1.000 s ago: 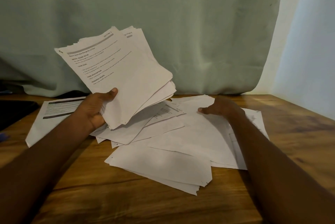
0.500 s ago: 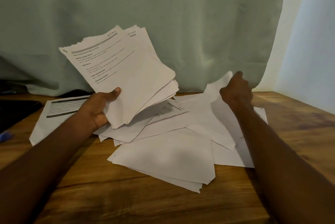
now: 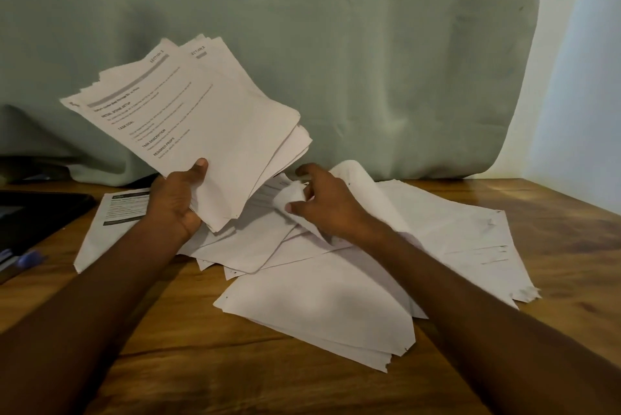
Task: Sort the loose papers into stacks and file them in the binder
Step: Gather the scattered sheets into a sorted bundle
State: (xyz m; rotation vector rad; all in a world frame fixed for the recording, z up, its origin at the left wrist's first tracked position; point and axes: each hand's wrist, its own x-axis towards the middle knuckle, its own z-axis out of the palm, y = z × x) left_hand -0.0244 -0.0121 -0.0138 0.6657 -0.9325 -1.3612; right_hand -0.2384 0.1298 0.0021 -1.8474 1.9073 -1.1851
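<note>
Use the brown wooden table (image 3: 141,367) as your reference for every position below. One table is in view.

The loose heap of white printed paper sheets (image 3: 336,297) lies flat on the table centre, spreading toward its right edge. The sheets overlap at mixed angles, so an exact count is not possible; at least six separate edges show. Expect each sheet to be light, limp and slippery against its neighbours. Several have ragged or punched edges that will probably tear if pulled. Take each sheet by a free corner or a clean long edge, and lift rather than drag.

The fanned bundle of white printed pages (image 3: 201,122) is held above the table's left-centre, tilted up toward the green curtain (image 3: 302,11). It is one bundle of several pages, number not readable. Its top edges are uneven; judge it likely to slide apart unless you square it.

One single white sheet with dark header bars (image 3: 114,213) lies flat on the table at left.

Your left hand (image 3: 174,206) grips the bundle at its lower corner, thumb on the front face. Your right hand (image 3: 322,206) sits over the heap's rear part, fingers curled and pinching one curled sheet (image 3: 290,196).

No binder is identifiable; a dark flat object (image 3: 33,213) at the table's left edge is unclear.
</note>
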